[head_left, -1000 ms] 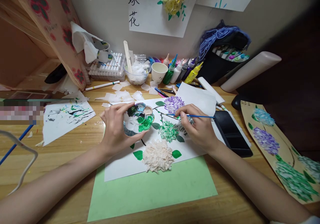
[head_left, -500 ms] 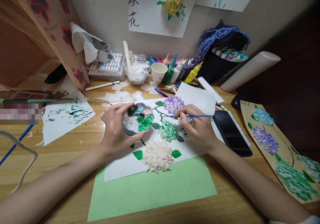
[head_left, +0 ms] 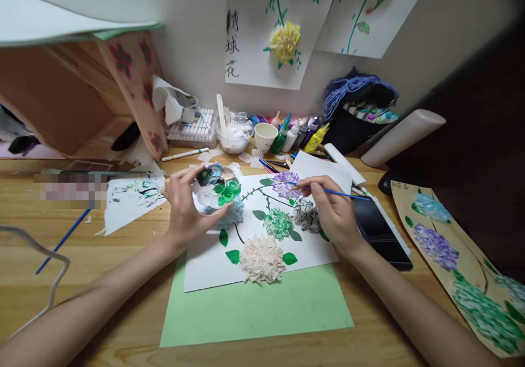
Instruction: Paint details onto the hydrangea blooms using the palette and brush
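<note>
Clasping palette (head_left: 208,197) by rim, ten and five o'clock, in half-spread left fingers (head_left: 192,175); probably light, stiff, paint-slick. Pinching brush (head_left: 344,194) toward nine-o'clock end in tight right fingers (head_left: 315,181).

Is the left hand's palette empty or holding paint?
Holding paint: the palette in the left hand shows green and dark patches in its wells. Wet or dry: can't tell.
</note>
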Demonstrator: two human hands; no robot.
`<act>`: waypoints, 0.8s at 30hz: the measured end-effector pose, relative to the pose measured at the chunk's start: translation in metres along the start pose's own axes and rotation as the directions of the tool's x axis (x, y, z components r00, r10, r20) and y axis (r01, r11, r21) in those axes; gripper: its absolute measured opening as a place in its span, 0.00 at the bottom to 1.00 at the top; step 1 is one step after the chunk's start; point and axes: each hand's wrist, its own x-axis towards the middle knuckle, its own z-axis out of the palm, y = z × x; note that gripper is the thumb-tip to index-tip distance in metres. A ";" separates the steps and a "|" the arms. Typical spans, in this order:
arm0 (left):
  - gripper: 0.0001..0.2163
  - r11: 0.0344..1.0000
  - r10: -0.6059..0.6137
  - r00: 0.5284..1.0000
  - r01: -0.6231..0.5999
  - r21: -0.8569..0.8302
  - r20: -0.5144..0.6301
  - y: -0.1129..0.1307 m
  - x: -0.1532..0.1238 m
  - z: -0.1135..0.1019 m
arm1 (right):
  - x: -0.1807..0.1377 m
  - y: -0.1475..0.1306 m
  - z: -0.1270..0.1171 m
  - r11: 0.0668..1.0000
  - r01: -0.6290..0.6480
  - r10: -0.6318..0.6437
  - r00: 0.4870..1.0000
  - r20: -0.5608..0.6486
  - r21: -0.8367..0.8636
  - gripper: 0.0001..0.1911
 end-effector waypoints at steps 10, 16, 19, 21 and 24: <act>0.35 0.959 -0.224 0.972 0.233 0.160 -0.074 -0.048 -0.014 -0.052 | -0.026 0.023 -0.013 0.846 -0.191 0.313 0.934 -0.173 0.498 0.10; 0.33 0.932 -0.318 0.946 0.324 0.163 -0.066 -0.058 -0.028 -0.056 | -0.033 0.024 -0.019 0.798 -0.088 0.335 0.887 -0.318 0.596 0.10; 0.34 0.924 -0.357 0.934 0.357 0.140 -0.021 -0.058 -0.034 -0.056 | -0.033 0.030 -0.024 0.811 -0.049 0.316 0.875 -0.366 0.583 0.12; 0.35 0.924 -0.367 0.930 0.363 0.119 0.011 -0.057 -0.035 -0.056 | -0.035 0.036 -0.026 0.832 -0.059 0.314 0.869 -0.381 0.552 0.14; 0.33 0.930 -0.364 0.929 0.358 0.085 0.071 -0.057 -0.036 -0.056 | -0.035 0.039 -0.025 0.868 -0.072 0.292 0.874 -0.389 0.491 0.16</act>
